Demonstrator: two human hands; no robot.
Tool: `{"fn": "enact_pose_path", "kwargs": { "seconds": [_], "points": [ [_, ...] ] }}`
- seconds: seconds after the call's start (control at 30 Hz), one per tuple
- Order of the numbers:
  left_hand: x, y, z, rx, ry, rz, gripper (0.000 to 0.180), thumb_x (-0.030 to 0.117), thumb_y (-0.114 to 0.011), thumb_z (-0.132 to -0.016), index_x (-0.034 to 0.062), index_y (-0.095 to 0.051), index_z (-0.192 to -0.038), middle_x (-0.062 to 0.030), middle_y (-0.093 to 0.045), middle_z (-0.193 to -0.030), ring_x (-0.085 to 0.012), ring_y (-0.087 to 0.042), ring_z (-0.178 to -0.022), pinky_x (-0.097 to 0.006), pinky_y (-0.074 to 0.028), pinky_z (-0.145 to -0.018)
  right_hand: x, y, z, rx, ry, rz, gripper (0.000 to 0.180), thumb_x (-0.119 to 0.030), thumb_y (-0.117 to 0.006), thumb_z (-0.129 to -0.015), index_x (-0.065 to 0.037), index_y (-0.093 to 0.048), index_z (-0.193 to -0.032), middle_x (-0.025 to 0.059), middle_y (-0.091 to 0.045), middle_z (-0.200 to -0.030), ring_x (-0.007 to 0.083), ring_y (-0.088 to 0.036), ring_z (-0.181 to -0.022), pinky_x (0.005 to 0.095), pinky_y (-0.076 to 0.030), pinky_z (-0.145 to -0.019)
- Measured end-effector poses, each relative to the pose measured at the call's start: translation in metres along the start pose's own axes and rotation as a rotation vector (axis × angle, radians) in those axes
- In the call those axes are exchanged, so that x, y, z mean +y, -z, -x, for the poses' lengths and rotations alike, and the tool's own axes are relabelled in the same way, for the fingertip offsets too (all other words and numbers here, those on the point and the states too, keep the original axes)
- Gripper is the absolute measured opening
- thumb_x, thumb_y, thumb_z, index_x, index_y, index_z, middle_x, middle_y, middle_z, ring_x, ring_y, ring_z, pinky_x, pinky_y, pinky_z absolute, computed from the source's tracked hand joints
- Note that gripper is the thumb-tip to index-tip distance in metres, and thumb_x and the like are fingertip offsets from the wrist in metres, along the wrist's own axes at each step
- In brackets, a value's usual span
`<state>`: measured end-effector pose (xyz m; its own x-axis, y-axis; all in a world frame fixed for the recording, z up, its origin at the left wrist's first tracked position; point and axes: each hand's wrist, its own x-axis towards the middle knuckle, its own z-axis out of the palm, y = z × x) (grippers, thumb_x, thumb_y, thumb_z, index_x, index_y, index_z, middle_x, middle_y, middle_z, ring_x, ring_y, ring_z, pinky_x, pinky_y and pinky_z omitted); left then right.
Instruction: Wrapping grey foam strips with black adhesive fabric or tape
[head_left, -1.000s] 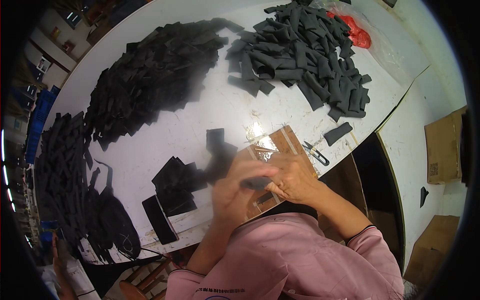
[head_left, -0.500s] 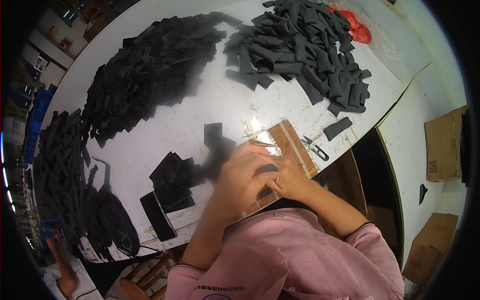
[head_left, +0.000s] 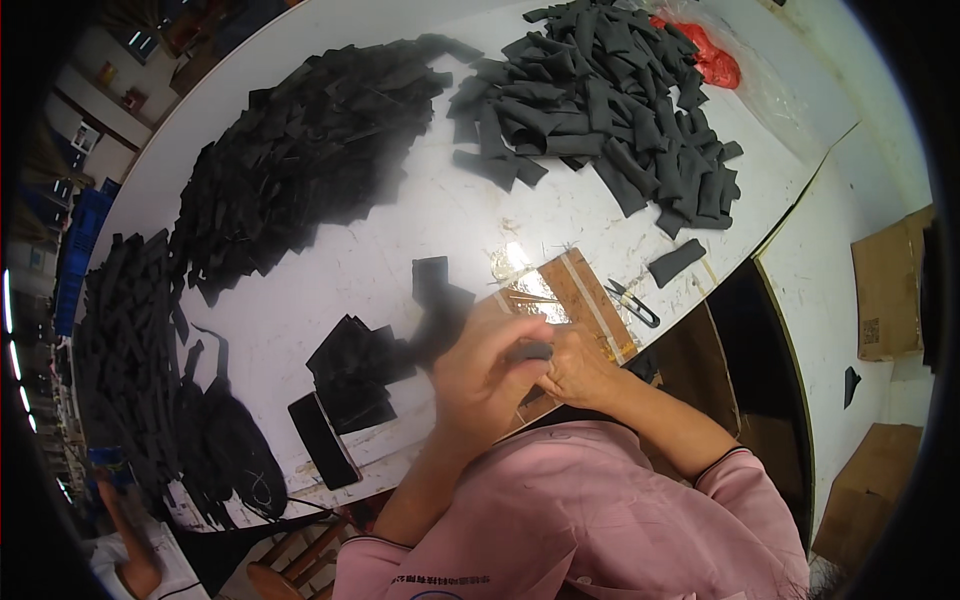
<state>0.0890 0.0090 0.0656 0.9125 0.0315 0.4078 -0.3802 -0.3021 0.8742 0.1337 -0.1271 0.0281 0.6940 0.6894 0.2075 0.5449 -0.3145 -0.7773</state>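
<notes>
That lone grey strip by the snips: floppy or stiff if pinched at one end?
Probably floppy: the grey strip lies flat on the table, and its likes in the grey pile curl and drape over each other. Likely light, seemingly thin fabric. Flat, so unlikely to roll; a push near the snips should slide it.

Bright overhead light, glare spot on the white table (head_left: 400, 260) — hands motion-blurred, fisheye edges bent and vignetted black.

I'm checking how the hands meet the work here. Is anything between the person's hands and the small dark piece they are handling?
Nothing visible. The left hand and right hand both touch the small dark piece directly, held between them above the brown board. The snips lie apart to the right.
</notes>
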Motion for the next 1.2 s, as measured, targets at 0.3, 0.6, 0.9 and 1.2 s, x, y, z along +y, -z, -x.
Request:
{"fn": "enact_pose_path", "kwargs": {
  "seconds": [0.3,0.6,0.9,1.2],
  "points": [
    [-0.004,0.014,0.015,0.343,0.079,0.75,0.018,0.019,-0.058,-0.081,0.0015,-0.056,-0.085,-0.0124,-0.06,-0.084,-0.0224,-0.053,-0.082,-0.037,-0.039,-0.078,-0.021,0.026,-0.011,-0.03,0.184,0.232,0.023,-0.022,-0.062,-0.073,-0.004,-0.05,-0.067,0.01,-0.052,-0.064,0.0294,-0.052,-0.059,0.0368,-0.041,-0.051],
    [-0.004,0.028,0.003,0.057,-0.037,0.178,0.01,0.007,-0.06,-0.076,-0.0027,-0.059,-0.078,-0.0112,-0.06,-0.076,-0.02,-0.054,-0.074,-0.029,-0.043,-0.068,0.0,0.002,-0.002,-0.026,0.112,0.235,0.027,-0.029,-0.057,-0.078,-0.005,-0.053,-0.067,0.0088,-0.051,-0.059,0.0277,-0.051,-0.053,0.0358,-0.041,-0.048],
    [-0.008,0.035,0.006,0.122,-0.156,0.067,0.006,0.001,-0.062,-0.069,-0.0007,-0.06,-0.074,-0.0084,-0.061,-0.072,-0.0219,-0.055,-0.068,-0.028,-0.044,-0.064,-0.003,0.002,-0.005,-0.012,0.196,0.242,0.025,-0.025,-0.058,-0.078,-0.004,-0.052,-0.066,0.0096,-0.049,-0.057,0.0277,-0.048,-0.05,0.0354,-0.039,-0.045],
    [-0.053,0.032,0.003,0.354,0.239,0.095,0.012,0.003,-0.052,-0.078,-0.0036,-0.057,-0.086,-0.0101,-0.06,-0.083,-0.0172,-0.055,-0.077,-0.027,-0.044,-0.068,-0.018,0.029,-0.021,-0.035,0.2,0.072,0.024,-0.026,-0.061,-0.075,-0.002,-0.061,-0.078,0.012,-0.057,-0.063,0.0264,-0.053,-0.052,0.0337,-0.043,-0.049]
  ]
}}
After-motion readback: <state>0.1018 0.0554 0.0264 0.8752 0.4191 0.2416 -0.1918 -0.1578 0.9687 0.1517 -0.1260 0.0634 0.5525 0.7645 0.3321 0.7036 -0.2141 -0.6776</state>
